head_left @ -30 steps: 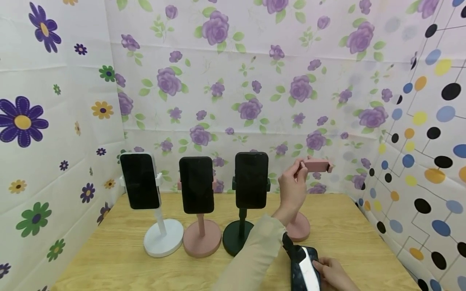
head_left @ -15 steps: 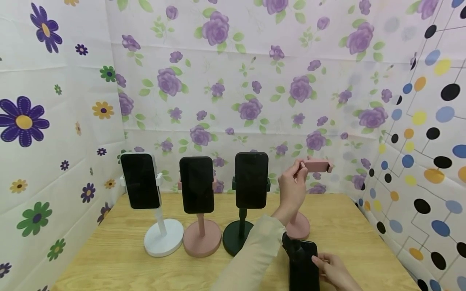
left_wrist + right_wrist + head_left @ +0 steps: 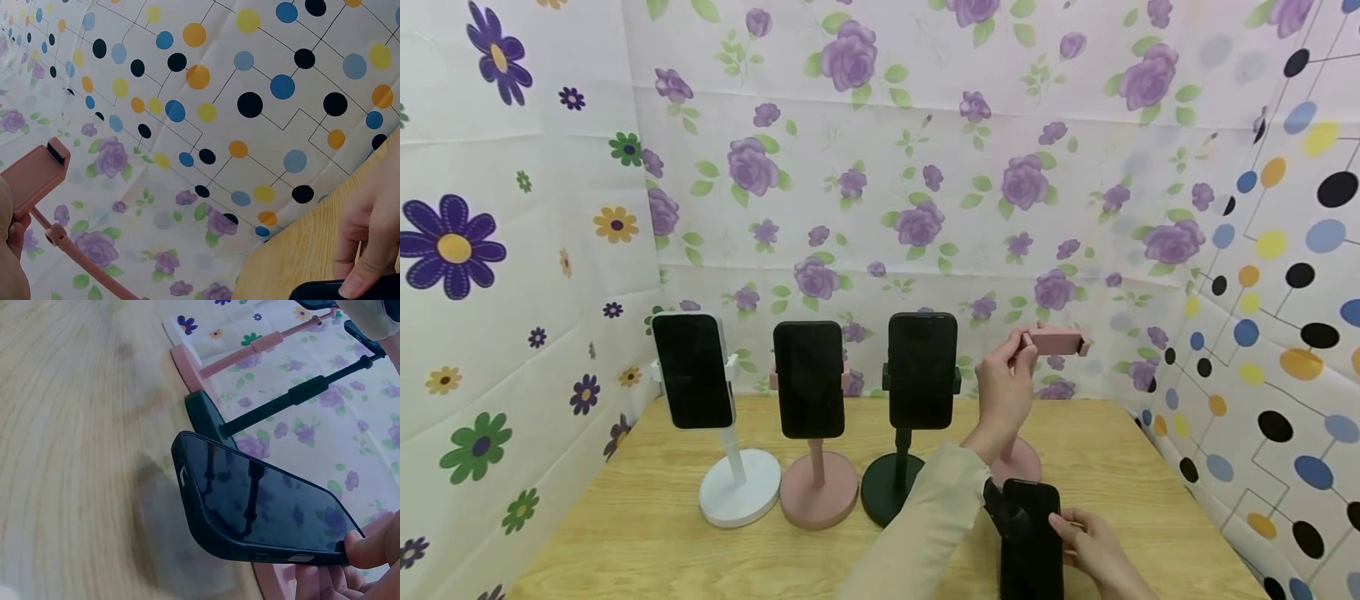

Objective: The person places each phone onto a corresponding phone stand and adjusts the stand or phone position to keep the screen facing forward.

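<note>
My left hand (image 3: 1006, 390) pinches the left end of the pink clamp (image 3: 1057, 342) on the rightmost phone stand, whose round pink base (image 3: 1024, 463) is partly hidden behind my forearm. In the left wrist view the clamp (image 3: 37, 178) holds no phone, and its dark-padded end faces away from the fingers. My right hand (image 3: 1096, 546) holds a black phone (image 3: 1037, 550) by its right edge, in front of that stand and lower than the clamp. The right wrist view shows the phone (image 3: 269, 494) lifted above the table, screen lit by reflections, with the thumb (image 3: 369, 549) near one corner.
To the left stand a white stand (image 3: 739, 492), a pink stand (image 3: 818, 493) and a dark green stand (image 3: 880, 487), each bearing an upright phone. The wooden table (image 3: 647, 533) meets patterned cloth walls on three sides. My sleeve (image 3: 925, 517) crosses before the green base.
The phone in my right hand has risen and tilted, and the bright reflection on its screen has gone. My left hand stays on the clamp.
</note>
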Motion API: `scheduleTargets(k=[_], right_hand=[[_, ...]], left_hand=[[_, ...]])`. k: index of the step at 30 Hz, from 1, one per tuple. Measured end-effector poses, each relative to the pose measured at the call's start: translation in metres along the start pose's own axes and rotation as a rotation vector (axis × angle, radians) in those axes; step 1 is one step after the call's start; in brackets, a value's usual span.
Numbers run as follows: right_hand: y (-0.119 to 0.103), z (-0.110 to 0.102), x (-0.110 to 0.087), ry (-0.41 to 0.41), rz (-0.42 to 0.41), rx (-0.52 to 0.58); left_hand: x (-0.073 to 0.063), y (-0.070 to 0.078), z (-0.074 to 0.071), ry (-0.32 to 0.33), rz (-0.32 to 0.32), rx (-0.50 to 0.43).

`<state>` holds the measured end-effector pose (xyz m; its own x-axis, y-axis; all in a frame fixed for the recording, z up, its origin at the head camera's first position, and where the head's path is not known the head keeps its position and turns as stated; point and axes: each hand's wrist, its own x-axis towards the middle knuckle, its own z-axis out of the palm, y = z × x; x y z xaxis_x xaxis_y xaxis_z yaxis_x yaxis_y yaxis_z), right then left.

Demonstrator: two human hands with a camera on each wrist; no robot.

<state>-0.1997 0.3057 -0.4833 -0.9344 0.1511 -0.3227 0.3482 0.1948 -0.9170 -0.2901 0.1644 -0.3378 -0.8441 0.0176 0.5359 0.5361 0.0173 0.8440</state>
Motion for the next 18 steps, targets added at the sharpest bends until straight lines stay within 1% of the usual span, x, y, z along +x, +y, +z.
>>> scheduleTargets(k=[8, 15, 18], right_hand=[[-0.010, -0.003, 0.000, 0.021, -0.022, -0.003], [-0.018, -0.004, -0.003, 0.053, -0.073, 0.001], [-0.021, -0.003, -0.004, 0.060, -0.077, 0.004]], left_hand=[[0.000, 0.000, -0.001, -0.006, -0.010, -0.010], [0.000, 0.000, -0.001, 0.001, -0.013, -0.005], [0.000, 0.000, -0.001, 0.000, -0.011, -0.001]])
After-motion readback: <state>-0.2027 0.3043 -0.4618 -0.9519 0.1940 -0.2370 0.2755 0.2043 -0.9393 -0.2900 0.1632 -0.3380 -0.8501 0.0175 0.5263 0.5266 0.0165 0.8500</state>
